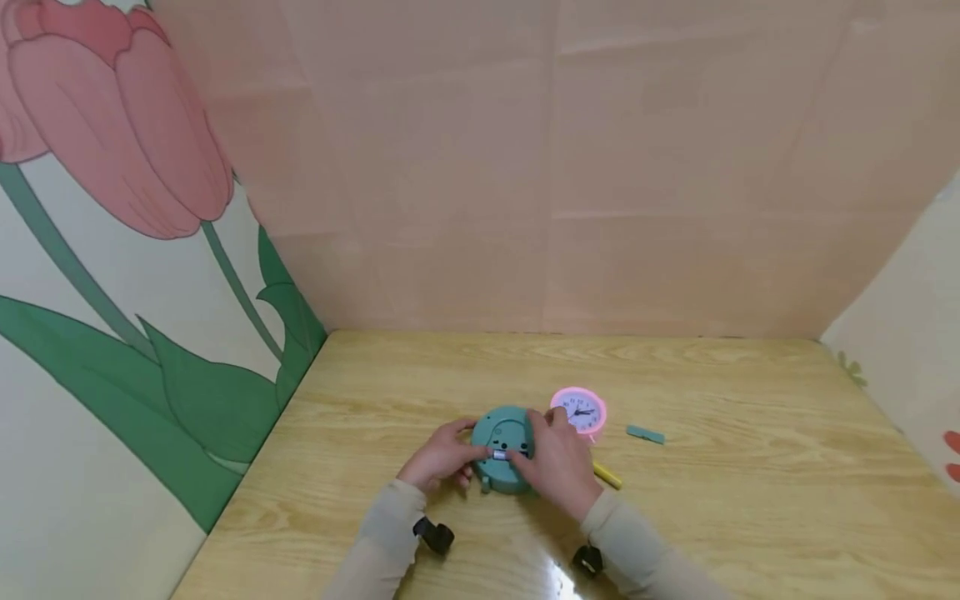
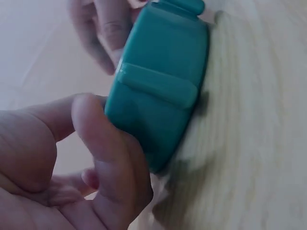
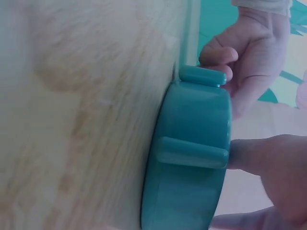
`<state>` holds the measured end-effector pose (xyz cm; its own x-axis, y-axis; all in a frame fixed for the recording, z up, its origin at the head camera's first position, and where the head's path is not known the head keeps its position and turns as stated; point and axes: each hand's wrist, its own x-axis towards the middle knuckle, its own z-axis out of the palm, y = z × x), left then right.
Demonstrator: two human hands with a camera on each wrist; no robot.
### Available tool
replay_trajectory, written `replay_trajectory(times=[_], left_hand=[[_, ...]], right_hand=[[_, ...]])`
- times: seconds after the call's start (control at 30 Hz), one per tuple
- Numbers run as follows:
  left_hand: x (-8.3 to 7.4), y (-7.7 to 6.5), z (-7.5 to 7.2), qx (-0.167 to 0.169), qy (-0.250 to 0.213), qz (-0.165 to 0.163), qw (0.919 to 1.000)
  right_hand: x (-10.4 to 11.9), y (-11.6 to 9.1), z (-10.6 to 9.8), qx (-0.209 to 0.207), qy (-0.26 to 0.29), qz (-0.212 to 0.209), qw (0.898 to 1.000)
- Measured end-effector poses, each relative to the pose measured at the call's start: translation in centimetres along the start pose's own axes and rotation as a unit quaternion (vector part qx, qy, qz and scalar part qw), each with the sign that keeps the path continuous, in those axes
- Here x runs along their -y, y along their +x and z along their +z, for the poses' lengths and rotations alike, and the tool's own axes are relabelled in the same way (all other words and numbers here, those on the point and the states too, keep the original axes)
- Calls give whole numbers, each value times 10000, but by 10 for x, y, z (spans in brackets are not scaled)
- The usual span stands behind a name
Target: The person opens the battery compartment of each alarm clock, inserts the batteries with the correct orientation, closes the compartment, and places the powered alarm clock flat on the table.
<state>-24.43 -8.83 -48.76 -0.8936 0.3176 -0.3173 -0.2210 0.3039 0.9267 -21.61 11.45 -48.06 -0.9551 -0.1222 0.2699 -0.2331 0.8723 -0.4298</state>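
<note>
A round teal alarm clock [image 1: 504,423] lies back side up on the table, its battery compartment uncovered. A battery [image 1: 499,455] shows in the compartment. My left hand [image 1: 444,457] grips the clock's left side, with the thumb reaching to the compartment's left end. From the right, my right hand [image 1: 561,468] holds the clock's far right edge, and its thumb presses at the compartment. Both wrist views show the clock's teal side [image 2: 163,52] with short stubby feet [image 3: 192,152]. The thumbs partly cover the battery.
Just behind the right hand, a pink alarm clock [image 1: 579,408] lies face up. A small teal strip [image 1: 646,434], like a battery cover, lies farther right. Beside the right wrist is a yellow stick-shaped object [image 1: 607,475], partly hidden. The wooden table [image 1: 750,433] meets a wall behind.
</note>
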Motion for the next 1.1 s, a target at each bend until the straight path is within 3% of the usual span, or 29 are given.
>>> replay_trajectory(times=[0.17,0.4,0.87,1.1], left_hand=[[-2,2,-2,40,-382,-147,9992],[-8,5,-1,160,-500,-209,9984],[-9,2,15,-512,-515,-107,9973],[-7,-1,15,-418,-698,-122,9966]], right_hand=[[4,0,-2,480,-74,415,9980],[2,3,3,445,109,559,9974],[7,8,5,451,-143,847,9953],[19,12,5,695,-638,1055,9899]])
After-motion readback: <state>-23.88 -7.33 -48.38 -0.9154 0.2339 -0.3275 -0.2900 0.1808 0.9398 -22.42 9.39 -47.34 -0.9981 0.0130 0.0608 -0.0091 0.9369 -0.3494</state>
